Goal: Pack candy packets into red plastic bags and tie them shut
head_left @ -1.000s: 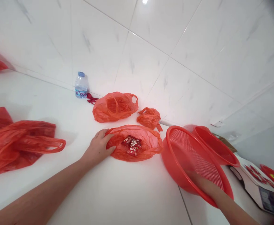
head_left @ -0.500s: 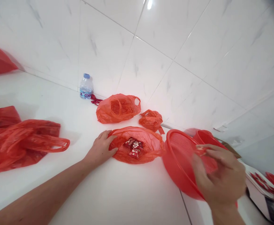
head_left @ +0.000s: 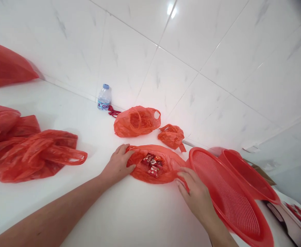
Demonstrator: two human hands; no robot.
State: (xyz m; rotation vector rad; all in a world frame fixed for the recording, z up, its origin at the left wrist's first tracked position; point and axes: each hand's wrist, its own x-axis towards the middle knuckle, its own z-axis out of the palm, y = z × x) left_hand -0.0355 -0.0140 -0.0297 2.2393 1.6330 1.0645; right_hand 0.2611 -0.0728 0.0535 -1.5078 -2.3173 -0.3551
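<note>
Right hand [head_left: 196,192] moved beside front bag [head_left: 171,164] | loosely spread | left hand [head_left: 117,165] gripping opposite side

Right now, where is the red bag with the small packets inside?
In the head view, the red bag sits just below centre on the white surface, between the left hand and the right hand, left of the mesh basket.

Orange-red translucent plastic bag [head_left: 171,163] between left hand [head_left: 117,165] and right hand [head_left: 196,192]; small red packets [head_left: 153,165] patterned white inside; white tabletop [head_left: 140,214] beneath.
</note>
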